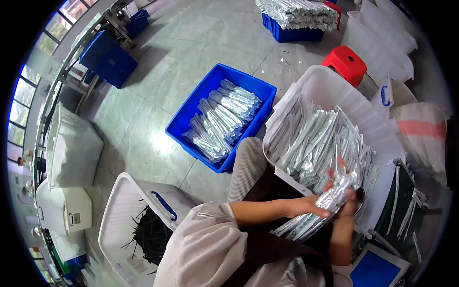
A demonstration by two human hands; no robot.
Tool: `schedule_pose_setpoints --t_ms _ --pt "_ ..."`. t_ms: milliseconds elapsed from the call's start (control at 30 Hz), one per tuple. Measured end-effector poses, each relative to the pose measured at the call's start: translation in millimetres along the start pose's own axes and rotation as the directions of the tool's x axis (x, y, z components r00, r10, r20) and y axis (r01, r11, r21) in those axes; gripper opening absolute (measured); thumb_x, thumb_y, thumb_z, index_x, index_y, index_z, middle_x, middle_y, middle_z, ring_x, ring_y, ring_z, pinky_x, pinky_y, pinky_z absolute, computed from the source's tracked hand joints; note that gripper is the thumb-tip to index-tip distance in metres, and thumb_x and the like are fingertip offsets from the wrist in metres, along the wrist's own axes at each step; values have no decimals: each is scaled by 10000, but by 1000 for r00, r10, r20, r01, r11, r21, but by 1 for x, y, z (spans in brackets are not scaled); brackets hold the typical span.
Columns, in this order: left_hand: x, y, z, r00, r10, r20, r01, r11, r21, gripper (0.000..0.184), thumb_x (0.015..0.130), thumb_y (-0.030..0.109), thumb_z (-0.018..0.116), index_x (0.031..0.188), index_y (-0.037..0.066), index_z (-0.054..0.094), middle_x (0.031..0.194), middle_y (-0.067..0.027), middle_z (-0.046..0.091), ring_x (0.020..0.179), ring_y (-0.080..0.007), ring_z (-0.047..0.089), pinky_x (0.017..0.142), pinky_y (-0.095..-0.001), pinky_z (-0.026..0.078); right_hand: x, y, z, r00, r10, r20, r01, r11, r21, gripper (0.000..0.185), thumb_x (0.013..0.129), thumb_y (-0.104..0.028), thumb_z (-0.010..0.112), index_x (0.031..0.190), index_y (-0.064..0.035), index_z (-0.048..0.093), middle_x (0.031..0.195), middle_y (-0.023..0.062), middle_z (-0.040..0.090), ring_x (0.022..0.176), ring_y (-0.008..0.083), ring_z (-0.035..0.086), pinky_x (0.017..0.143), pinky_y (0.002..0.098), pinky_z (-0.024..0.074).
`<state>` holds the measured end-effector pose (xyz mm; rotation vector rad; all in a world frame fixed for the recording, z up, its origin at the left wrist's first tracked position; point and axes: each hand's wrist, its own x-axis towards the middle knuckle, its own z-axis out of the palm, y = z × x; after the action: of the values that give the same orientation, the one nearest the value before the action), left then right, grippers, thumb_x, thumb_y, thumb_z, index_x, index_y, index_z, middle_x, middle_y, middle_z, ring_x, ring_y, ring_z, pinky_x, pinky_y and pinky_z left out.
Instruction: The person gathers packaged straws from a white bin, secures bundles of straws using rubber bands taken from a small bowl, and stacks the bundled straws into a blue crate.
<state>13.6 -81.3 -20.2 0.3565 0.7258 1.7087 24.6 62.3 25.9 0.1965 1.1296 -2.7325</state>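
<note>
A bundle of thin silvery wrapped packets [306, 226] lies across both hands, low at the right of centre. My left hand [310, 205] is wrapped round its near side. Against the other side of the bundle, my right hand [348, 205] has its fingers closed round the packets. Just beyond the hands stands a large white bin [377, 107] full of loose silvery packets [311, 138]. A blue crate [189, 107] on the floor at the centre holds bundled packets [222, 117] in rows.
A white bin [112, 215] with black strips [150, 234] stands at the lower left. Behind the large bin is a red stool [345, 64]. Another blue crate [296, 34], heaped with packets, is at the top. White tubs [74, 148] line the left side.
</note>
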Motion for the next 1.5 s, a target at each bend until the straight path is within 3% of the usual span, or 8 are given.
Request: schedule_pose_setpoints --t_ms 267,567,600,667,733,867,1067,1500 --pt "-73 -55 -17 962 72 -262 -47 994 99 507 694 162 695 1097 7 431 903 -69 565 821 -173 557 737 -302 460 3 70 16 947 315 64 -312 948 -57 520 668 -292 635 1051 11 456 854 130 560 776 223 561 724 326 466" --pt "-83 142 -141 627 456 -631 -491 861 134 576 828 400 446 1168 -61 386 1063 -221 519 981 -322 523 849 -414 430 15 47 -55 954 -116 -277 -73 805 -589 312 823 -133 565 1098 -13 481 1013 93 562 958 159 529 814 283 420" --pt "-84 157 -168 551 363 -751 -442 891 106 611 828 434 460 1190 -50 371 1128 -237 472 1038 -316 488 846 -400 419 18 51 -73 929 -178 -325 -81 758 -647 305 818 -142 573 1082 -14 492 994 92 570 944 162 535 804 286 425" --pt "-81 159 -243 -97 446 -890 92 894 439 431 816 275 563 1103 -16 429 1012 -164 510 880 -197 521 747 -307 438 21 60 -98 895 -260 -363 -106 666 -738 330 793 -163 600 1062 0 499 975 113 574 908 194 554 789 295 439" --pt "-44 134 -219 -9 855 -519 -50 518 854 321 812 212 566 1021 -13 474 868 -90 540 746 -143 518 685 -275 446 34 67 -111 857 -334 -392 -151 565 -811 357 768 -183 627 1041 14 507 957 135 579 871 226 572 774 304 452" --pt "66 56 -185 611 624 -487 425 260 867 504 724 337 634 1022 -45 493 875 -161 593 825 -267 581 752 -352 455 87 77 -126 807 -486 -334 -312 130 -941 507 714 -288 641 1045 63 486 937 217 561 844 361 553 781 378 434" --pt "132 33 -183 526 585 -617 774 -29 633 749 694 549 567 989 -130 457 904 -258 568 903 -332 562 775 -391 448 137 86 -133 741 -389 -547 -597 -9 -802 672 677 -368 660 1070 121 419 1059 267 487 1009 359 471 852 388 389" --pt "145 39 -192 468 250 -848 750 395 530 716 637 578 591 885 -93 590 879 -250 598 849 -347 592 733 -365 464 154 87 -164 705 -473 -529 -559 88 -824 607 590 -409 671 952 64 555 968 231 554 939 362 519 814 386 425"
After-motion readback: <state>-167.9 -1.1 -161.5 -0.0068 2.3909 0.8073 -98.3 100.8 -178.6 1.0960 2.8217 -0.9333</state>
